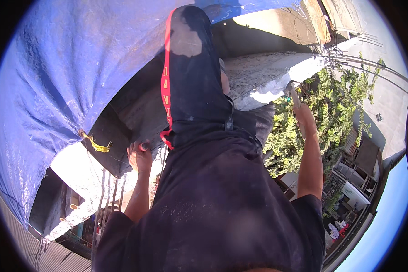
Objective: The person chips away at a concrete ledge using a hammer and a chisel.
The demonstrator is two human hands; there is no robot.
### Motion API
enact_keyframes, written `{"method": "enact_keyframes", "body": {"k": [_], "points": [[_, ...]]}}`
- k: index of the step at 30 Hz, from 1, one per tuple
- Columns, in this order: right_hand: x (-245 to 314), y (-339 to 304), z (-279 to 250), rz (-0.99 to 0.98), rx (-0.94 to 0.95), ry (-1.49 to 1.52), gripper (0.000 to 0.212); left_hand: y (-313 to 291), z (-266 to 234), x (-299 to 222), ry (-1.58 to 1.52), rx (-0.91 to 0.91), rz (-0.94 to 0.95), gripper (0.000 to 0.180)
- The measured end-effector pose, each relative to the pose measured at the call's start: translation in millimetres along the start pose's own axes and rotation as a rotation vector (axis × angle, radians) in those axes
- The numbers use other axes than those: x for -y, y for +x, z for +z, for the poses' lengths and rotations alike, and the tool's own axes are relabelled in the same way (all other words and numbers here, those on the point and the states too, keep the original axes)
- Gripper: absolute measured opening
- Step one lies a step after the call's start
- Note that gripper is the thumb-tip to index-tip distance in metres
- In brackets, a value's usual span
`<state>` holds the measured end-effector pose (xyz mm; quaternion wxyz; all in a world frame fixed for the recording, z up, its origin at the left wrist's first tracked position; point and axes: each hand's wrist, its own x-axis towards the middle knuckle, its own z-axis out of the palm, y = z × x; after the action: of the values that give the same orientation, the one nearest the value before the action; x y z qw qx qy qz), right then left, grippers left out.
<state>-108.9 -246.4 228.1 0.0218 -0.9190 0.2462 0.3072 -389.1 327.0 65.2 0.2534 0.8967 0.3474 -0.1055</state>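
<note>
My right hand (pixel 305 119) is closed round the pale handle of a hammer (pixel 295 96). Its dark metal head is up beside a sunlit white ledge and leafy branches. On the other side, my left hand (pixel 139 158) is wrapped round a short object with a red, rounded end (pixel 144 146); the rest of it is hidden in the fist. That hand is near the dark gap below the blue tarp, left of my thigh. My bent leg in dark trousers (pixel 190 86) with a red side stripe lies between the two hands.
A large blue tarp (pixel 54 81) hangs at the left, tied with a yellow strip (pixel 96 144). Green leafy branches (pixel 299 145) crowd the right side. Thin rods (pixel 109 190) stand below my left hand, and more rods (pixel 371 65) stick out at the upper right above a concrete wall.
</note>
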Motion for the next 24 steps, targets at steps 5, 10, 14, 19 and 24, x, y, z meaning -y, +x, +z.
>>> {"method": "enact_keyframes", "body": {"k": [5, 10, 14, 19, 24], "points": [[-10, -12, 4, 0.048, 0.007, 0.207, 0.036, 0, 5, 7, 0.029, 0.022, 0.005, 0.029], [-13, -23, 21, 0.043, -0.079, 0.154, 0.039, 0, 8, 11, 0.056, 0.034, 0.038, 0.031], [-6, -29, 24, -0.089, -0.129, 0.194, 0.043, -2, 6, 14, 0.035, 0.041, 0.045, 0.032], [-10, -20, 18, 0.077, -0.032, 0.222, 0.039, 2, 11, 22, 0.041, 0.105, 0.08, 0.036], [-28, -17, 35, 0.027, -0.163, 0.243, 0.048, 1, 5, 11, 0.007, 0.087, 0.107, 0.038]]}}
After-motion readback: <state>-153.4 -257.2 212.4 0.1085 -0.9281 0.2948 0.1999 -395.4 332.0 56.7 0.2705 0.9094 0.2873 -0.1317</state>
